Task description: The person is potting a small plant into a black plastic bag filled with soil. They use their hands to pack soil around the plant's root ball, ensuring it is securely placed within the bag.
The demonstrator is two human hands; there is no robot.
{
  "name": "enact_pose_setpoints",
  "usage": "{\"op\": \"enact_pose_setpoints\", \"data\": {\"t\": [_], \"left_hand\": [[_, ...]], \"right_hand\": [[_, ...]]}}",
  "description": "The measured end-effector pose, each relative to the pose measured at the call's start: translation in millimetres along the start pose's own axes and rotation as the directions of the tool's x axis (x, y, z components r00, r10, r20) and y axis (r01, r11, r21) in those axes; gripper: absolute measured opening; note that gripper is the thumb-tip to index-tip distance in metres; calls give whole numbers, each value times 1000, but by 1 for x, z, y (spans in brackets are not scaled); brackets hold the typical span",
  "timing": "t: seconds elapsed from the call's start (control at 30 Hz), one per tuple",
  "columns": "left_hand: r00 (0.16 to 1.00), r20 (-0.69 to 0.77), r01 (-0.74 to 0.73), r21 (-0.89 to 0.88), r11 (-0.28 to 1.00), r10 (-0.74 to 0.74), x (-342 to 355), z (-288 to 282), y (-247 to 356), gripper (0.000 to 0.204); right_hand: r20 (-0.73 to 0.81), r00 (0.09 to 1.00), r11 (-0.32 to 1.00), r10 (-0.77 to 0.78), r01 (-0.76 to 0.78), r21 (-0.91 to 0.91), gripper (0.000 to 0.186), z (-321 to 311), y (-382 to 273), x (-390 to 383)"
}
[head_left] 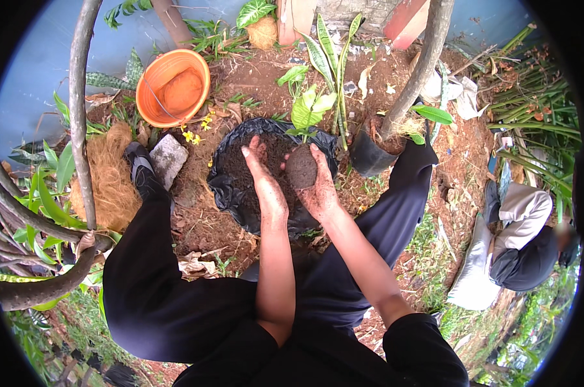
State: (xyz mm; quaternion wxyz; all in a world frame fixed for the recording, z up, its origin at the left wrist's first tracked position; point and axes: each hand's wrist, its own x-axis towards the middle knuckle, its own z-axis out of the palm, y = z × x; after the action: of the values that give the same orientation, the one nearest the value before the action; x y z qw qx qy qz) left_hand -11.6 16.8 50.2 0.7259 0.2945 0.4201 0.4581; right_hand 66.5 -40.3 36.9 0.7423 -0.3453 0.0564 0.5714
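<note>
R hand [322,195] has the dark soil ball [301,166] cupped, fingers part-curled round it, over the soil-filled black bag [223,191]; L hand [267,187] open, nothing visible in it, just left. I'd guess ball's crumbly, fairly light: support w/ full palm, don't pinch.

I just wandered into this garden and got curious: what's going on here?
A person, legs spread to either side of a black plastic bag of dark soil, is handling a rounded, dark lump. The right hand holds it above the bag, while the left hand is open beside it, soil on its skin. An orange bucket stands beyond the left foot, and a black pot is to the right of the bag.
</note>
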Motion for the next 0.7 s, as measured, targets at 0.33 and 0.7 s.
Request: {"op": "enact_pose_setpoints", "data": {"t": [0.33,0.7], "left_hand": [[959,-167,-120,488,864,228,2,4,-21,67],[989,-148,-4,-13,1000,3,-7,11,-1,67]], "right_hand": [[-32,997,988,-66,61,-142,40,-14,29,3],[8,998,998,56,-56,23,39,-13,13,0]]}}
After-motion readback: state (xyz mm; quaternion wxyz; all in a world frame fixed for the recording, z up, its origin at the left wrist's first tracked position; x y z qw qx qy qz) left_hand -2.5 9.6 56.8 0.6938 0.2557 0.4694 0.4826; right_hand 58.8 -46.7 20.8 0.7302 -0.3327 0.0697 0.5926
